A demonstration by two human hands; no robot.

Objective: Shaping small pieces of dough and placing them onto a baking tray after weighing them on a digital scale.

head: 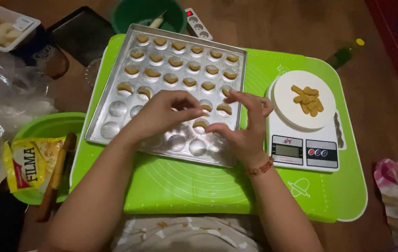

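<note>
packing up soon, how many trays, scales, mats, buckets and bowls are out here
moulded baking tray: 1
digital kitchen scale: 1
green silicone mat: 1
green bucket: 1
green bowl: 1
total: 5

Both forearms reaching forward, left hand (161, 114) fingers curled and pinched, right hand (243, 126) fingers bent, fingertips nearly meeting

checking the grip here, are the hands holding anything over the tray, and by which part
Cannot be told for sure. Both the left hand and right hand pinch fingertips over the metal tray near a dough crescent, but nothing shows between them.
</note>
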